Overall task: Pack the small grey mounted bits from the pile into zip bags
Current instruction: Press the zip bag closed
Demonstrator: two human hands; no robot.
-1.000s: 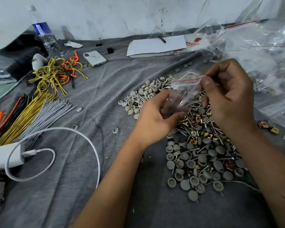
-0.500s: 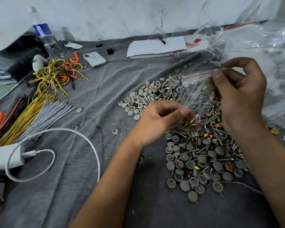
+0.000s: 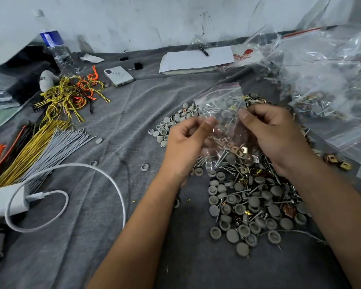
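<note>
A grey cloth [image 3: 104, 236] covers the whole work surface. At two o'clock a heap of clear plastic bags [image 3: 329, 80] spreads against the wall. At the centre and down toward five o'clock lies the pile of grey mounted bits [image 3: 250, 207], mixed with screws and small brass clips. At nine o'clock lie bundles of yellow and grey wires [image 3: 40, 147], with a white cable [image 3: 104, 174] looping at eight o'clock. A white notepad [image 3: 196, 59] sits at twelve o'clock, a water bottle [image 3: 56, 51] at eleven o'clock, and a phone [image 3: 118, 76] near it. Just above the pile, the left hand [image 3: 186, 142] and right hand [image 3: 277, 132] each pinch a side of one small zip bag [image 3: 223, 115] between thumb and curled fingers; the bag hangs between them with screws and clips visible inside.
</note>
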